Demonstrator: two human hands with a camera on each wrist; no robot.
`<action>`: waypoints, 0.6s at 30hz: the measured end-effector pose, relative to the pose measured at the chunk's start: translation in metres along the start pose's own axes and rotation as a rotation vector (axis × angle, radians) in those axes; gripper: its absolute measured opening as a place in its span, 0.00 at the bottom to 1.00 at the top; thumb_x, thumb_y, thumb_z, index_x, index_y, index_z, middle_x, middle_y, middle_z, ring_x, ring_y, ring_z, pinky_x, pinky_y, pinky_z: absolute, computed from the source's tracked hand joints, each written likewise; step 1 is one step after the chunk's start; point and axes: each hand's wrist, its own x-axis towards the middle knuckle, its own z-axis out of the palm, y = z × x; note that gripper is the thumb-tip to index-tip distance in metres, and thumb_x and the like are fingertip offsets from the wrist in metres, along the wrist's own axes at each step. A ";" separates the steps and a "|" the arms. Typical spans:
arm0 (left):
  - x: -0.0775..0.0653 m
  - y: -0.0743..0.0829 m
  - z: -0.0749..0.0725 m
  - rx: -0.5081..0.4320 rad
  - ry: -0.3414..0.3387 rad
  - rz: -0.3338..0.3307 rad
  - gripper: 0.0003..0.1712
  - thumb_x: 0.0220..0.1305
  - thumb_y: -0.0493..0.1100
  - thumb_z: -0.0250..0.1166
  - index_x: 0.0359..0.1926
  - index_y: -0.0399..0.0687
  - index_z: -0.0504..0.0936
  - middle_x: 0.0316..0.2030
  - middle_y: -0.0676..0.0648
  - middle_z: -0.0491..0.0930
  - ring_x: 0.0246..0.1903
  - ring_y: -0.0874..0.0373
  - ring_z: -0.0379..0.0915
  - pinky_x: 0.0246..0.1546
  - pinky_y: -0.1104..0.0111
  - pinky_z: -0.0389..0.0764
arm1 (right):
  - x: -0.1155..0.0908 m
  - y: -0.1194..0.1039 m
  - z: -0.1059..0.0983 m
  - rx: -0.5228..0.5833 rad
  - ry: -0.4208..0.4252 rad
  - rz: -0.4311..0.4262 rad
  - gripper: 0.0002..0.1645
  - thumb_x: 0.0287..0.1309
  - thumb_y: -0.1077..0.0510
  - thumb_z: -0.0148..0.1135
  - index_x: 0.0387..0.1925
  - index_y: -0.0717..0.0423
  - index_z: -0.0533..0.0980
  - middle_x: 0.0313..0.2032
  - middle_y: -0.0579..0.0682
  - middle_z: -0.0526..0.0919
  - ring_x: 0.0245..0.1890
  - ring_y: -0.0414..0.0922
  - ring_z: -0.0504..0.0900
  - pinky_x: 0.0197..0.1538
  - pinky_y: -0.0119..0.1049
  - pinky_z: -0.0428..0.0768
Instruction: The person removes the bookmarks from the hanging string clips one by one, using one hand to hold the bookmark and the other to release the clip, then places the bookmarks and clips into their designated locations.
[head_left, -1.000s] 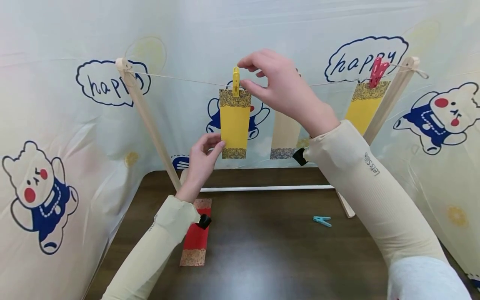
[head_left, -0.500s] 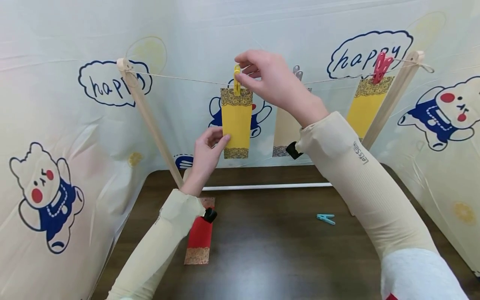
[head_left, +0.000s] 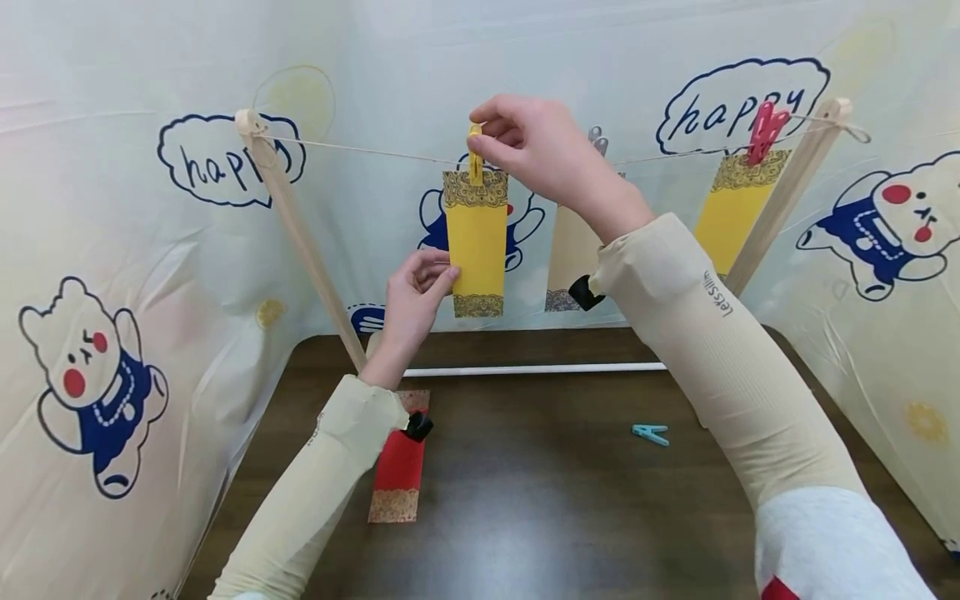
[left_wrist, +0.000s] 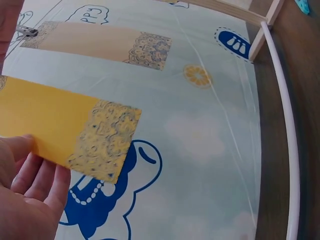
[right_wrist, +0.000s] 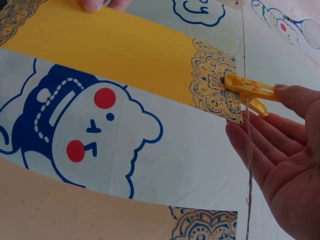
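A yellow paper strip (head_left: 477, 250) with dark lace-print bands at both ends hangs upright at the string (head_left: 352, 150). My left hand (head_left: 416, 296) pinches its left edge low down, thumb in front and fingers behind. At the top, a yellow clothespin (right_wrist: 250, 87) bites on the patterned end, beside the string in the right wrist view. My right hand (head_left: 540, 154) pinches the clothespin's handles between thumb and fingers. Behind my right wrist hangs a beige strip (left_wrist: 95, 40) with a grey clothespin (head_left: 597, 140) above it.
Another yellow strip (head_left: 731, 212) hangs at the right from red clothespins (head_left: 767, 133), near the right wooden post (head_left: 787, 196). The left post (head_left: 300, 242) carries the string's other end. A red strip (head_left: 399, 467) and a blue clothespin (head_left: 650, 433) lie on the dark table (head_left: 540, 500).
My right thumb and fingers have come left onto the yellow clothespin, from beside it to pinching its handles. My left hand keeps its pinch on the yellow strip. The head view has shifted slightly.
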 end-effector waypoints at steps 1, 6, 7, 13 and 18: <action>0.000 0.000 -0.001 -0.012 -0.004 0.001 0.15 0.72 0.36 0.67 0.55 0.34 0.81 0.46 0.39 0.86 0.40 0.61 0.85 0.45 0.69 0.86 | 0.000 0.000 0.000 0.005 0.001 -0.002 0.26 0.76 0.49 0.59 0.68 0.56 0.75 0.57 0.49 0.85 0.56 0.42 0.84 0.61 0.33 0.79; 0.001 -0.001 -0.003 -0.041 -0.016 0.010 0.13 0.70 0.34 0.68 0.53 0.31 0.82 0.44 0.39 0.87 0.38 0.62 0.85 0.43 0.69 0.87 | 0.002 -0.001 0.000 0.023 0.002 -0.016 0.26 0.76 0.50 0.60 0.67 0.57 0.75 0.57 0.50 0.85 0.57 0.43 0.84 0.62 0.33 0.79; 0.001 -0.002 -0.003 -0.042 -0.015 0.011 0.13 0.70 0.33 0.68 0.53 0.31 0.82 0.44 0.39 0.87 0.38 0.62 0.85 0.43 0.69 0.87 | 0.003 -0.001 0.000 0.030 0.000 -0.014 0.26 0.76 0.49 0.60 0.67 0.57 0.75 0.57 0.50 0.85 0.57 0.43 0.84 0.62 0.33 0.79; 0.000 -0.001 -0.001 -0.028 0.001 0.013 0.12 0.70 0.34 0.69 0.51 0.31 0.84 0.43 0.43 0.87 0.36 0.60 0.83 0.41 0.71 0.86 | 0.002 0.001 -0.004 0.098 -0.018 0.024 0.27 0.75 0.49 0.61 0.68 0.56 0.74 0.58 0.49 0.84 0.60 0.41 0.83 0.64 0.33 0.78; -0.002 -0.001 -0.003 -0.017 -0.020 0.008 0.13 0.71 0.36 0.68 0.51 0.31 0.84 0.42 0.47 0.86 0.37 0.59 0.82 0.42 0.71 0.86 | 0.001 0.001 -0.004 0.150 -0.022 0.026 0.23 0.75 0.52 0.62 0.65 0.57 0.76 0.55 0.50 0.84 0.57 0.40 0.84 0.62 0.32 0.79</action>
